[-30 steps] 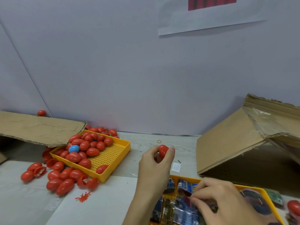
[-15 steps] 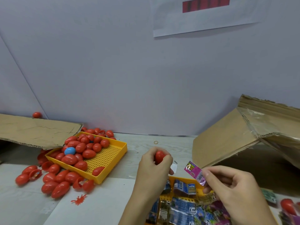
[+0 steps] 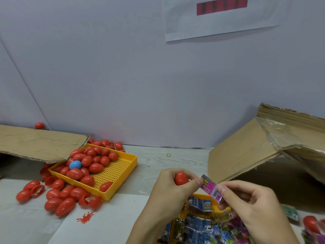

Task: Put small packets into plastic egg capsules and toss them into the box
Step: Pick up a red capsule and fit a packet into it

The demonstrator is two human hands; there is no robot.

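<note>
Centrally, left hand (image 3: 171, 186) grips red egg capsule (image 3: 181, 178), fingers curled round it. Right hand (image 3: 249, 203) pinches pink packet (image 3: 211, 188), packet's far end touching left thumb beside capsule. Both hands above packet tray (image 3: 213, 203). Cardboard box (image 3: 249, 152) behind-right of tray; egg tray (image 3: 121, 173) well left of it.

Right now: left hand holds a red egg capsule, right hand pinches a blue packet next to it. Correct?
Not quite. The packet in the right hand is pink, not blue; the blue ones lie in the tray below the hands. The rest stands: the left hand holds a red egg capsule beside it. The head view shows this.
</note>
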